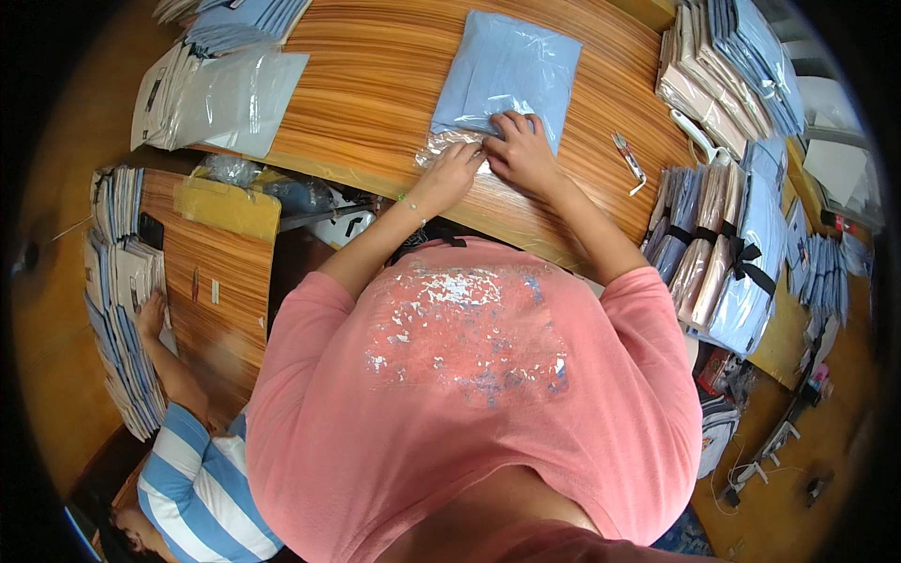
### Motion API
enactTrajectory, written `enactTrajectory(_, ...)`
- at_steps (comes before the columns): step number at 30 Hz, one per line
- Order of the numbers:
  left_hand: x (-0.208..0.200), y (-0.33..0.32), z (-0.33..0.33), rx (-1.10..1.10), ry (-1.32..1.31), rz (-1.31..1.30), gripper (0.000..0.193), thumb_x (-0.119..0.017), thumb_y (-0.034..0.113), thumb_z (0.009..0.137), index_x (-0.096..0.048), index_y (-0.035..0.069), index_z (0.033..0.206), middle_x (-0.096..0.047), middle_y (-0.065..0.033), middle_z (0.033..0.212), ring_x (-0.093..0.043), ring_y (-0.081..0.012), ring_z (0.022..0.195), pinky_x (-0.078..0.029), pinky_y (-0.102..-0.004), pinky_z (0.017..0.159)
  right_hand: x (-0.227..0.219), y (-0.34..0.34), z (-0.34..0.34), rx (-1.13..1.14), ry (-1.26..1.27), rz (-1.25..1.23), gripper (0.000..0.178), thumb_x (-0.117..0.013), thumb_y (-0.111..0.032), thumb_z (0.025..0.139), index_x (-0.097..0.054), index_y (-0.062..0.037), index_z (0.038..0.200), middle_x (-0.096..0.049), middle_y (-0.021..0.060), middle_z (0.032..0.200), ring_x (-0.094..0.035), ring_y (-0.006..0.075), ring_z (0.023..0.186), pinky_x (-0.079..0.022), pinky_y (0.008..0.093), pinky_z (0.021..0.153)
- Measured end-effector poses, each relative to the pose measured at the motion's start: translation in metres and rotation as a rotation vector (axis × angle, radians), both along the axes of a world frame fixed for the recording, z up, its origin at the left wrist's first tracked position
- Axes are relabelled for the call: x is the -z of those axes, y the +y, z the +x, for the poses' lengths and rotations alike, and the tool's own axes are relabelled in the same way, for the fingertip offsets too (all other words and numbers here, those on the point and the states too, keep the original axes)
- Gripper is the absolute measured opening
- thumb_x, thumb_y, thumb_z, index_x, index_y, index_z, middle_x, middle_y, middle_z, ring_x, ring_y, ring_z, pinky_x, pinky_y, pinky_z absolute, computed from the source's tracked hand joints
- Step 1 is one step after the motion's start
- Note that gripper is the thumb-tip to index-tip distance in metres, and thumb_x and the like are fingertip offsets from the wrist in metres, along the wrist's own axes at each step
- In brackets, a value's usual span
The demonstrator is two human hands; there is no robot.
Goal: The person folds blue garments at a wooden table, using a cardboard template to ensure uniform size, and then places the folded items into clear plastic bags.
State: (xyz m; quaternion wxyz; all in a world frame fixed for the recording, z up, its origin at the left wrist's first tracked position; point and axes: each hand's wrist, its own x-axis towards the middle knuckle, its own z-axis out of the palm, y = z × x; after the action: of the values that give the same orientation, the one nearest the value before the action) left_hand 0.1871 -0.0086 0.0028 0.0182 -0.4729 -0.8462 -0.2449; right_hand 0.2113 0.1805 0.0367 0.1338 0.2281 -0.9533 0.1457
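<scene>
A folded light-blue garment in a clear plastic bag [511,70] lies flat on the wood-grain table in front of me. At its near edge, the loose clear end of the bag is crumpled between my hands. My left hand [454,174] pinches this plastic with its fingers bent. Against it, my right hand [523,156] has its thumb and forefinger at the same edge, while the other fingers curl over the bagged garment. The fingertips of both hands almost meet, and what lies just beneath them is partly hidden.
Small snips [628,161] lie right of the garment. Further right are bagged garments bundled with black ties [713,235] and a white-handled tool [699,136]. Clear bags [239,98] are stacked at the left. At a lower-left table, a co-worker in a striped shirt [202,479] touches folded garments.
</scene>
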Motion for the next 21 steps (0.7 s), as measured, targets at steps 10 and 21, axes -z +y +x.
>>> enactTrajectory(10,0.001,0.007,-0.01,0.061,0.158,-0.044,0.028,-0.045,0.004,0.079,-0.05,-0.006,0.105,-0.049,-0.0156,0.11,-0.047,-0.0306,0.104,-0.039,-0.0408,0.09,-0.001,0.01,-0.027,0.008,0.026,-0.139,0.037,-0.06,-0.011,0.071,-0.05,-0.0113,0.107,-0.058,0.0104,0.102,-0.058,0.0268,0.092,-0.051,0.0364,0.07)
enactTrajectory(21,-0.004,0.003,-0.006,0.069,0.094,-0.224,0.044,-0.046,0.015,0.082,-0.043,-0.002,0.123,-0.044,-0.0195,0.123,-0.038,-0.0354,0.117,-0.034,-0.0404,0.099,0.004,-0.005,-0.026,0.194,-0.001,-0.107,0.041,-0.063,-0.011,0.07,-0.054,-0.011,0.11,-0.061,0.0085,0.096,-0.058,0.0253,0.092,-0.048,0.0363,0.074)
